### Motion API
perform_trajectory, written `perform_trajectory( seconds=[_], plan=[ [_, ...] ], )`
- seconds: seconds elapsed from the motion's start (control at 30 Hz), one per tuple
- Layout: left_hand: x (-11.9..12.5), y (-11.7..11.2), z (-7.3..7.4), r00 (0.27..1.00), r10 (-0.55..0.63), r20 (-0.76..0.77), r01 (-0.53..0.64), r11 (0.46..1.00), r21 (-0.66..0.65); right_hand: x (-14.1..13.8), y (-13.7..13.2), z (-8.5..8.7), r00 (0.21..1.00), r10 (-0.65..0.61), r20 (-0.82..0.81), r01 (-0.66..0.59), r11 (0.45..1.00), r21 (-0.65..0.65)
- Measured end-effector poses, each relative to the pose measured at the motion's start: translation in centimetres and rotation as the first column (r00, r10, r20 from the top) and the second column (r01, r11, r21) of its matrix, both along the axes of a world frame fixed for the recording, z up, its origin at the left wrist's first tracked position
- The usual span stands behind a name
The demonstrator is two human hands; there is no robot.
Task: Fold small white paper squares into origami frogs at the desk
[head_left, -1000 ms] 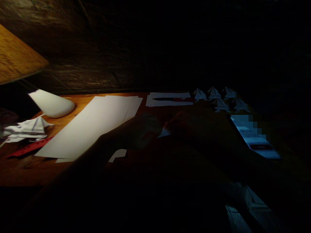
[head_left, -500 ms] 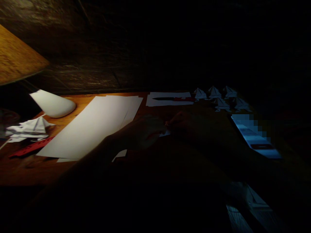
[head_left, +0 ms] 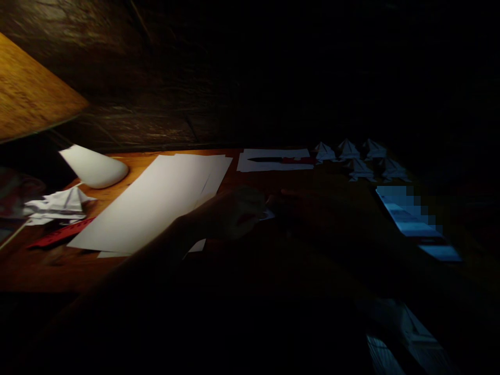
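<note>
In the dim middle of the table, my left hand (head_left: 242,211) is closed, its fingers curled around a small piece of white paper (head_left: 267,214). Only a little of that paper shows at the fingertips. Just right of it, in deep shadow, is my right hand (head_left: 302,204); its fingers are too dark to make out, and whether it touches the paper cannot be told. Beneath my left forearm lie large white paper sheets (head_left: 156,203), with the corner of another sheet (head_left: 198,246) below the wrist.
Behind my hands, a knife (head_left: 265,160) with a red handle lies on smaller sheets (head_left: 250,166). Several folded paper figures (head_left: 347,150) stand at the back right, near a lit phone (head_left: 406,221). A lamp (head_left: 96,166), crumpled-looking folded paper (head_left: 58,204) and a red ruler-like strip (head_left: 60,233) are left.
My right hand has shifted slightly and sunk deeper into shadow; its fingers, dimly visible before, are now barely seen. My left hand stays at the small paper. The whole view has drifted slightly.
</note>
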State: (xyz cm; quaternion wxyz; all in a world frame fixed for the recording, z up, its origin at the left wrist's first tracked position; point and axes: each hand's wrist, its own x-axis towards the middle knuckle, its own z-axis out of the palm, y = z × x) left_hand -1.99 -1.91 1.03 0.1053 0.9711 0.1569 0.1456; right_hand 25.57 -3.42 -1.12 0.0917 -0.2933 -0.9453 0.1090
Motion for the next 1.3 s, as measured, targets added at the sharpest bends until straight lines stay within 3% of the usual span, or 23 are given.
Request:
perform_trajectory(
  seconds=[0.17, 0.53, 0.73, 1.1, 1.3],
  plan=[
    [-0.1, -0.1, -0.3, 1.0, 0.009, 0.027, -0.009, 1.0, 0.012, -0.2, -0.3, 0.8, 0.994, 0.001, 0.112, 0.002, 1.0, -0.024],
    [0.2, 0.1, -0.4, 0.999, 0.035, -0.008, -0.035, 0.999, 0.012, -1.8, -0.9, 2.1, 0.999, -0.047, 0.008, 0.046, 0.999, 0.022],
    [-0.1, 0.6, -0.5, 0.988, 0.155, 0.016, -0.156, 0.986, 0.064, -1.7, -0.5, 1.7, 1.0, 0.009, 0.012, -0.009, 1.0, 0.026],
    [-0.1, 0.7, -0.4, 0.986, 0.163, 0.028, -0.164, 0.984, 0.074, -0.8, 0.1, 2.1, 0.988, 0.105, -0.116, -0.116, 0.989, -0.091],
    [-0.3, 0.8, -0.6, 0.989, 0.147, 0.008, -0.147, 0.988, 0.05, -0.9, 0.1, 2.1, 0.991, 0.071, -0.115, -0.085, 0.989, -0.125]
  ],
)
